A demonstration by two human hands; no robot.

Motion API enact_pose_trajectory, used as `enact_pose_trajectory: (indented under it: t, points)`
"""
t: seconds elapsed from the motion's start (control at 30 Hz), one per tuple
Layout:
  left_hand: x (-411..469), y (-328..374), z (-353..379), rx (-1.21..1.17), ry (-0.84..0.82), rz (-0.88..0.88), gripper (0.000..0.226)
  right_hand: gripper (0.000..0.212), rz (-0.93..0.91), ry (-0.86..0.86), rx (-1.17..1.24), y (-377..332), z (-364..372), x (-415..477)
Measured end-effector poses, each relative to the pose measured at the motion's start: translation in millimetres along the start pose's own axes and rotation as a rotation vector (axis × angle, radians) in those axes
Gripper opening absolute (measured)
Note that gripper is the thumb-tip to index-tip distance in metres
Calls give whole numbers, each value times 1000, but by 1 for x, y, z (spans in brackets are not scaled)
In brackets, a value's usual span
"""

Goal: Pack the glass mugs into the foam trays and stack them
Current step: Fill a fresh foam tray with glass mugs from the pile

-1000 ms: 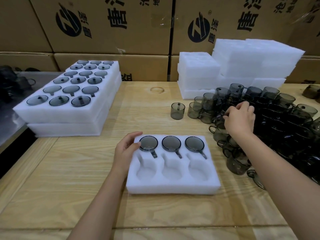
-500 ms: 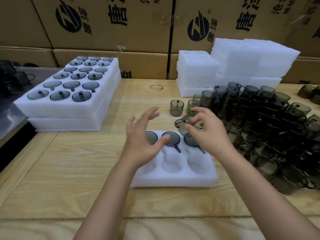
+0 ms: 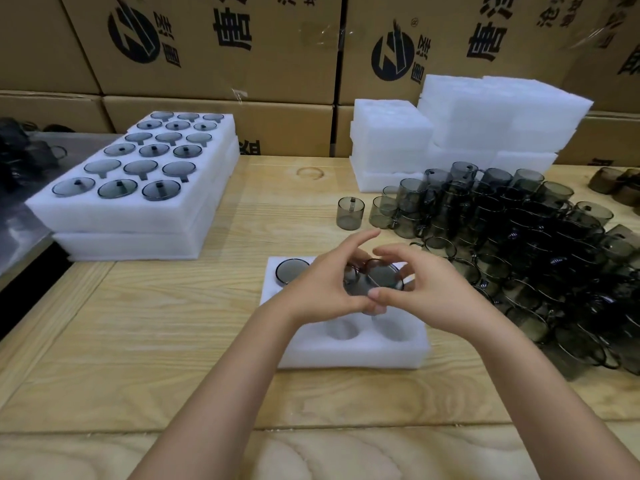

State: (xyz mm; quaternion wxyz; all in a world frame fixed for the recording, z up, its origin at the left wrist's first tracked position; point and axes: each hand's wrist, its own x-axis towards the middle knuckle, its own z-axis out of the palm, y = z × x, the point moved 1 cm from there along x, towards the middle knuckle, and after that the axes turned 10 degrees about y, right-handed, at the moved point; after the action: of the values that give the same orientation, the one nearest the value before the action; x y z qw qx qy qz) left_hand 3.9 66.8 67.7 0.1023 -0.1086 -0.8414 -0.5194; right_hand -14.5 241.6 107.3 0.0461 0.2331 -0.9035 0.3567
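Both hands meet over the foam tray (image 3: 349, 351) at the middle of the wooden table (image 3: 145, 327). Between them is a smoky glass mug (image 3: 375, 280), tipped so its round mouth faces the camera, held just above the tray's far row. The left hand (image 3: 325, 289) wraps the mug's left side, its index finger raised and pointing away, its thumb pressed under the rim. The right hand (image 3: 433, 292) curls around the right side, fingers arched over the top and thumb meeting the left thumb at the mug's near edge. One packed mug (image 3: 292, 270) sits in the tray's far left pocket; the rest of that row is hidden by the hands. Two near pockets (image 3: 367, 329) show empty, and the near left one is covered by the left wrist. To the right lies a big heap of loose mugs (image 3: 526, 247), some upright and many on their sides, with one mug (image 3: 350, 213) standing alone at its left edge. Behind the heap are stacks of spare foam (image 3: 485, 126). At far left two filled trays (image 3: 138, 181) are stacked, the top one showing rows of mugs seated in pockets. Printed cardboard boxes (image 3: 214, 46) line the back.
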Motion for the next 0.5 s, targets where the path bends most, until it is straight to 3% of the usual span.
enact_pose_trajectory:
  t: [0.13, 0.27, 0.5]
  points:
    - [-1, -10, -2, 216, -92, -32, 107, 50, 4, 45, -66, 14, -6, -9]
    - [-5, -14, 0, 450, -110, 97, 98, 48, 27, -16, -131, 18, -10, -17]
    - [-8, -18, 3, 479, -51, 125, 94, 52, 43, -118, -280, 12, 0, -14]
